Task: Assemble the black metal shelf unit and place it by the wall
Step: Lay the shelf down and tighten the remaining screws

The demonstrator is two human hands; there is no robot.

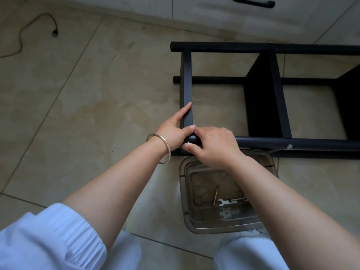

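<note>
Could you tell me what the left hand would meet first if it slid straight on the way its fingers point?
The left hand lies along the shelf's end bar; going straight on, it would probably meet the far post first, though depth is unclear.

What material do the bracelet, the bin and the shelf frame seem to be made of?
Bracelet: probably polished silver-coloured metal, it shines. Bin: clear smoky plastic, tools show through. Shelf frame: likely metal, matte black coating, hardly any glare.
</note>
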